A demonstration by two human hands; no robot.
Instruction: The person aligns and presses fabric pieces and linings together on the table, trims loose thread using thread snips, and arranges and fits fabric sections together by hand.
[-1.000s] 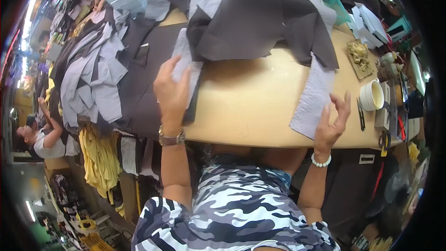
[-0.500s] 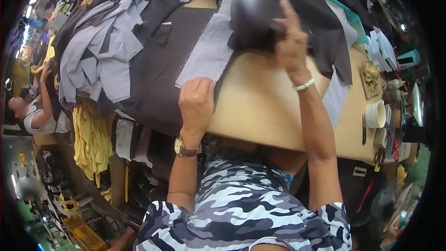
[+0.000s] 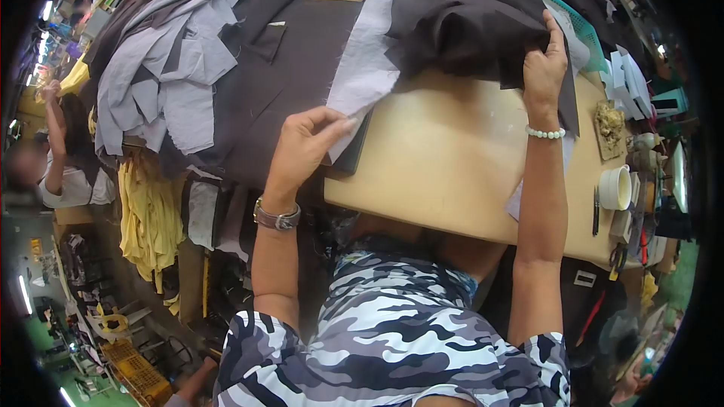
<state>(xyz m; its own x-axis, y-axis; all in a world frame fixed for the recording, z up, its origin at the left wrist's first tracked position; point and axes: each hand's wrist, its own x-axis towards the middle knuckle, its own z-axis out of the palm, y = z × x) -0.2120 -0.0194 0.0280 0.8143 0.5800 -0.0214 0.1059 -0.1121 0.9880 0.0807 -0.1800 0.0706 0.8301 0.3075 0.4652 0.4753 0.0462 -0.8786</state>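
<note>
My left hand [image 3: 308, 143] is closed in a pinch on the near corner of a light grey cloth strip [image 3: 368, 79], which is frayed along its edge. A dark brown cloth piece [image 3: 460, 30] lies bunched and folded on the far part of the table. At its right edge is my right hand [image 3: 544, 71], index finger stretched along the cloth and thumb against it; the other fingers are curled and partly hidden. Under the grey strip near my left hand, a dark flat edge [image 3: 353, 152] shows.
Grey cloth pieces [image 3: 170, 75] are heaped on the left, above hanging yellow cloth [image 3: 147, 218]. A green basket [image 3: 581, 30], a white cup [image 3: 615, 187], a pen [image 3: 596, 200] and scissors [image 3: 618, 258] are on the right of the wooden table [image 3: 445, 158]. Another person [image 3: 68, 158] is at far left.
My right hand has moved right and onto the dark cloth's edge. The dark cloth has spread and folded rightward. My left hand shifted slightly left, now lifting the grey strip's corner.
</note>
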